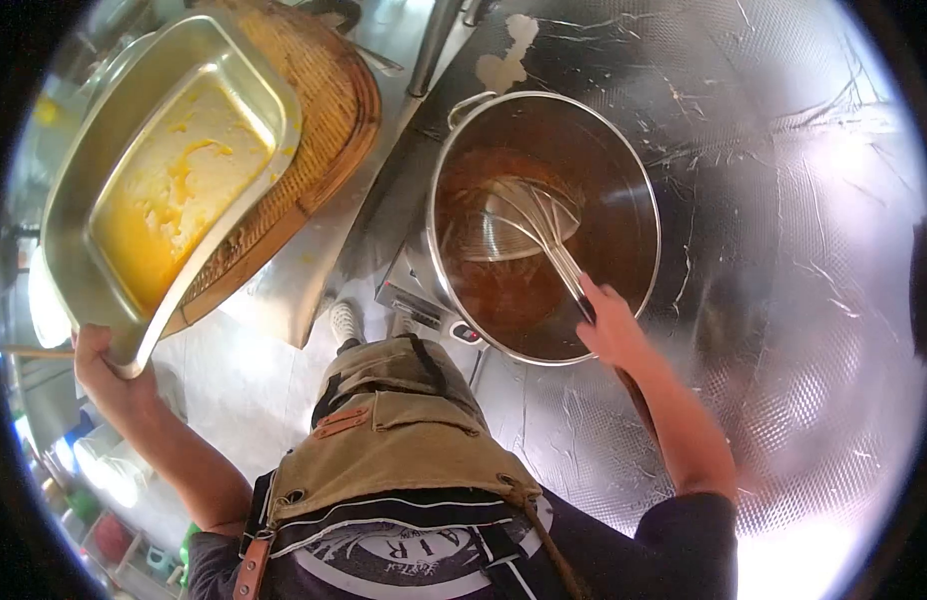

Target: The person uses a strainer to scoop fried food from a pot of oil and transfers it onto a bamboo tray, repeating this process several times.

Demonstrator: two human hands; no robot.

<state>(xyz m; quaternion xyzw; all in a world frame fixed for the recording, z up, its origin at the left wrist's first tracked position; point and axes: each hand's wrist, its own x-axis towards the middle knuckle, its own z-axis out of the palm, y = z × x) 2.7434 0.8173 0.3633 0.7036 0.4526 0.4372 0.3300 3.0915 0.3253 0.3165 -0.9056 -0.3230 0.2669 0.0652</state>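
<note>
My left hand (117, 378) grips the near corner of a deep rectangular metal pan (69, 215), which is tilted. A thin layer of yellow liquid, like beaten egg, coats its bottom and pools toward the near side. My right hand (614, 327) is closed around the handle of a large wire whisk (544, 222). The whisk's wires reach down into a tall round metal pot (652, 235) with reddish-brown liquid (514, 300) inside. The whisk head stands partly above the liquid. How deep the liquid is cannot be made out.
Behind the metal pan lies a round woven bamboo tray (339, 130). Crinkled foil-like metal sheeting (784, 250) covers the surface to the right of the pot. A small device with a display (466, 333) sits at the pot's near side. Shelving with containers stands at lower left.
</note>
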